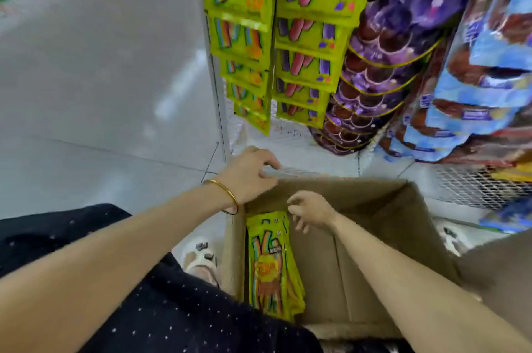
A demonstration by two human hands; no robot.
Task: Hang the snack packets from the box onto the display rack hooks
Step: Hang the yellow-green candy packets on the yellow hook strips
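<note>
Box (374, 237) sits at my 12 o'clock. Packets (273, 263) stand inside against its 9 o'clock wall. My left hand (250, 177) grips the rim's 11 o'clock corner. My right hand (309, 210) hangs inside, over the packets' far end. Rack (472, 188) stands beyond the box, with hung packets (311, 36) on it from 12 to 2 o'clock.

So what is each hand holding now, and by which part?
The left hand grips the box at its far left rim corner. The right hand holds nothing, hovering over the packets inside.
</note>
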